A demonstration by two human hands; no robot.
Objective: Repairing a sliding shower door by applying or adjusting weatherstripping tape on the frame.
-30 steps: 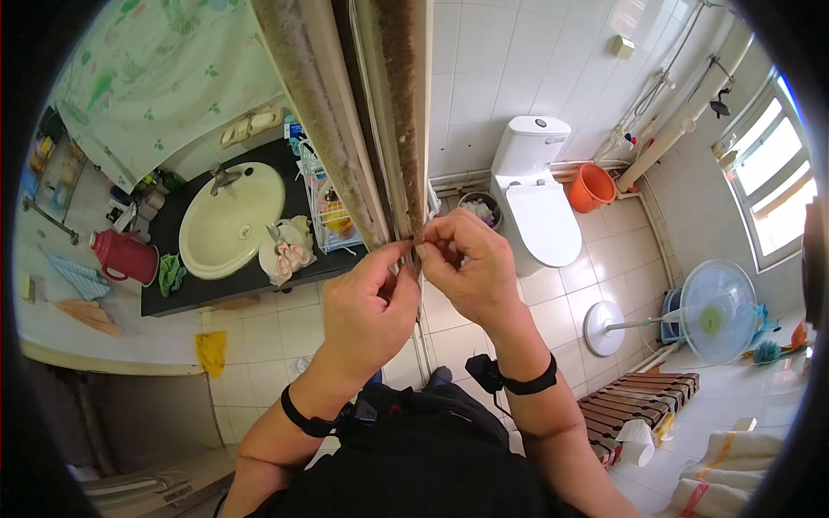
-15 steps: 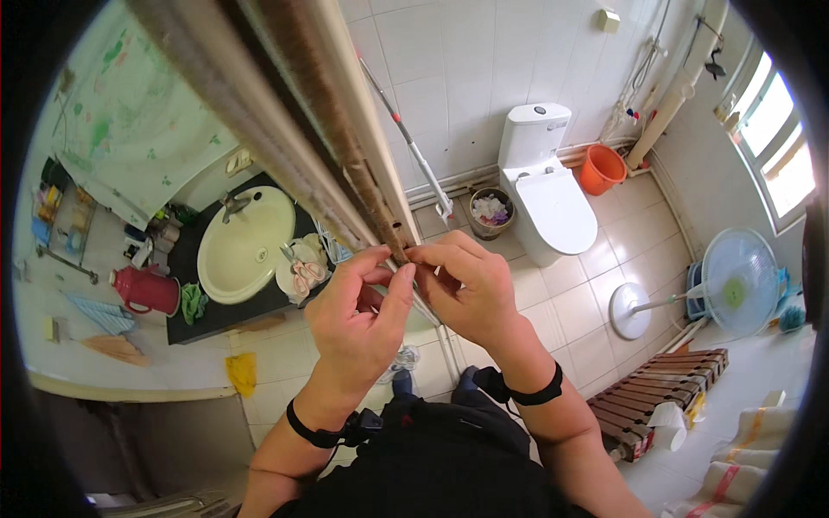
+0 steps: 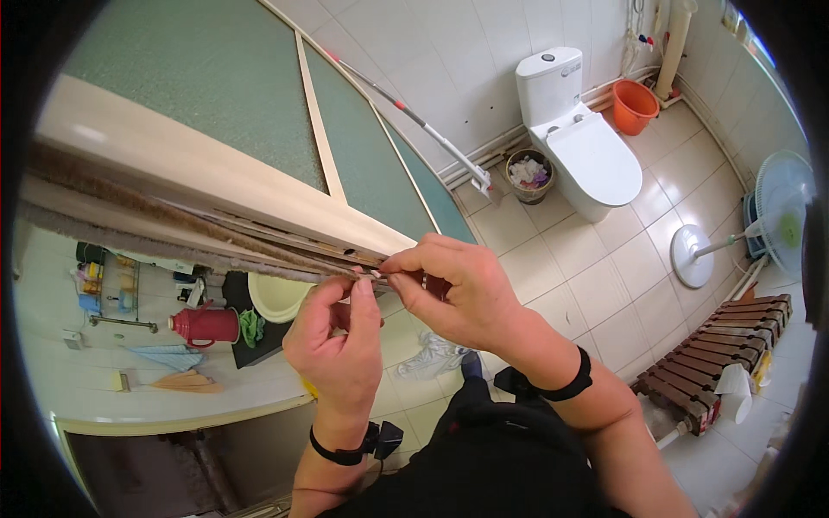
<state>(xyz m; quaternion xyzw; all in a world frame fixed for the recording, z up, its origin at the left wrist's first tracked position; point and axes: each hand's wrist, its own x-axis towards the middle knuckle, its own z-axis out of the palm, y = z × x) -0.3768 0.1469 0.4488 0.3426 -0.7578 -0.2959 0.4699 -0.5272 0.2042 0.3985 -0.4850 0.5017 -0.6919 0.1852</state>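
Observation:
A pale-framed door [image 3: 233, 168] with green glass panes reaches from the upper left to my hands. Along its narrow edge runs a brown fuzzy weatherstrip [image 3: 173, 211], with a grey fuzzy strip [image 3: 155, 254] beside it. My left hand [image 3: 335, 332] is closed, thumb and index finger pinching the near end of the brown strip. Just to its right, my right hand [image 3: 458, 281] pinches at that same end, its fingertips close to the left ones. A small pale bit shows between the fingertips, too small to name. Dark bands circle both wrists.
A white toilet [image 3: 594, 160] stands at the back, between a waste bin [image 3: 528, 177] and an orange bucket [image 3: 635, 108]. A mop [image 3: 432, 129] leans there. At right are a fan [image 3: 781, 211] and a brown slatted radiator [image 3: 717, 363]. The sink [image 3: 278, 295] and red thermos [image 3: 205, 325] are left.
My view has turned, so the door edge now slants across the left and its green glass shows. Both hands remain pinching at the strip's end. The sink is now mostly hidden.

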